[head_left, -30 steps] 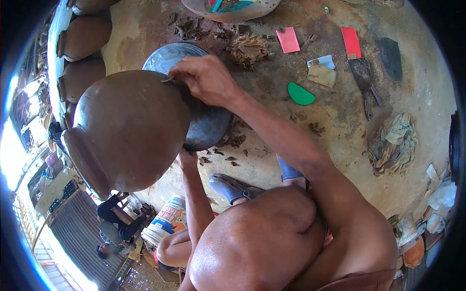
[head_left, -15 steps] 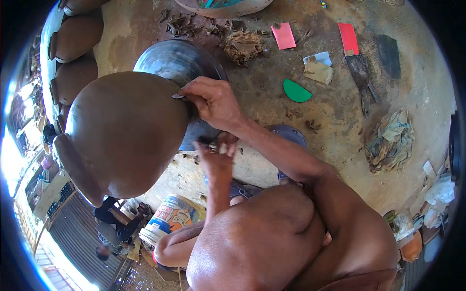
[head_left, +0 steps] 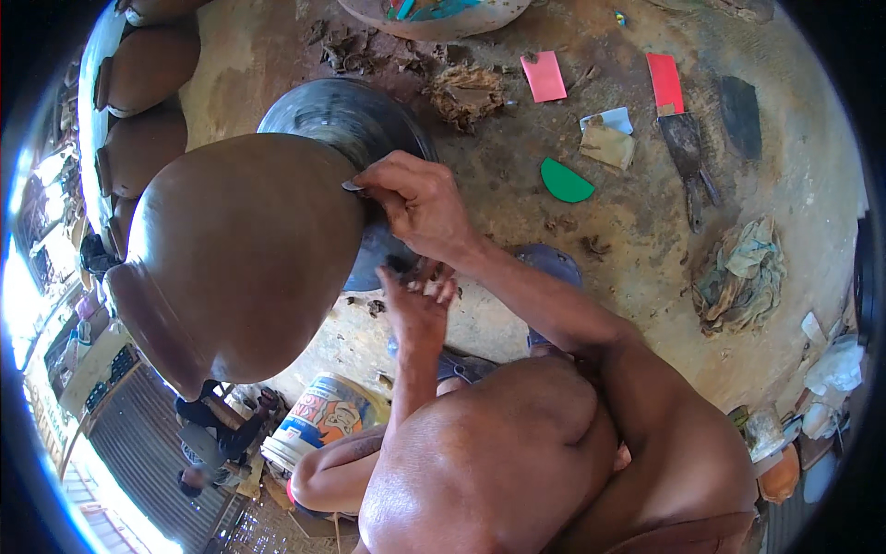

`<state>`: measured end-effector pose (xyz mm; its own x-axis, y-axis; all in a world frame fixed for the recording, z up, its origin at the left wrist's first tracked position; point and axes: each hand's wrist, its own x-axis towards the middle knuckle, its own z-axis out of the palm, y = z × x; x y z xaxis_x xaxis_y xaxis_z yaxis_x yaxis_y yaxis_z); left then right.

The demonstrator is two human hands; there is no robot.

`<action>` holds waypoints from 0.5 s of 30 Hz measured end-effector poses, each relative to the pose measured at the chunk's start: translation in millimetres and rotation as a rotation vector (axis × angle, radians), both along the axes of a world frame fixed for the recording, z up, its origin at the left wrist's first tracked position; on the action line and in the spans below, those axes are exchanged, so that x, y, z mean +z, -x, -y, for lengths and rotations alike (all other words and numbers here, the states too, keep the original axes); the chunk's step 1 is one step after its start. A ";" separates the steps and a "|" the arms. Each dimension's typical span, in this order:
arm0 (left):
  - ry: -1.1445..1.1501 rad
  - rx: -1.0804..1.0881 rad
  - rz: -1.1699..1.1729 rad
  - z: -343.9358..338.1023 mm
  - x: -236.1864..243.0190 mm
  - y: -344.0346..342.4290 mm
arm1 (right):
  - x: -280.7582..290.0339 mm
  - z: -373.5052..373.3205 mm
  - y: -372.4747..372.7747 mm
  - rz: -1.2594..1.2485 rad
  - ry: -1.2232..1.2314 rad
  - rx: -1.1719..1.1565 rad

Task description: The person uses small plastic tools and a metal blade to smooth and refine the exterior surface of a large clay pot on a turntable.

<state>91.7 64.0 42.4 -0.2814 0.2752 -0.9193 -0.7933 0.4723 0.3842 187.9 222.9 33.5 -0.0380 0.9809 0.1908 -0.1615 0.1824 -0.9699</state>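
Note:
A large round brown clay pot (head_left: 245,258) stands with its narrower end at a dark potter's wheel (head_left: 309,106); its thick flared rim (head_left: 157,323) lies toward the lower left. Pinched between the thumb and fingers of my right hand (head_left: 425,203) is a small thin metal scraper (head_left: 351,186), its edge against the pot's lower wall. Just below, my left hand (head_left: 420,300) is near the wheel's edge, thumb and fingers apart, palm turned up. Dark clay shows around its fingertips. I see no tool in it.
Several similar pots (head_left: 148,69) line the left side. On the floor to the right lie a green half-round piece (head_left: 566,181), a pink card (head_left: 544,76), a putty knife (head_left: 685,152) and a crumpled cloth (head_left: 743,277). A bucket (head_left: 323,415) stands lower left; a person sits beyond it.
The wheel's surface is less blurred now than before. My right hand keeps the scraper on the pot. My left hand, smeared by motion earlier, now shows its fingers apart. The view has shifted slightly.

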 end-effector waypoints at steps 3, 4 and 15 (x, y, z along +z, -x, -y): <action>0.063 0.192 -0.323 -16.3 6.2 50.8 | 9.2 -1.4 1.3 0.016 0.001 0.026; -0.024 0.149 -0.375 -18.7 1.9 69.9 | 11.3 -1.8 -0.4 0.005 0.007 0.034; 0.053 0.109 -0.096 -7.8 6.3 6.2 | 2.3 10.9 4.4 0.050 0.028 0.092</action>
<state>85.5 71.9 48.7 -0.3938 0.1905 -0.8992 -0.8020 0.4069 0.4374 183.5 212.0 35.8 -0.1371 0.9777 0.1590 -0.1276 0.1417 -0.9816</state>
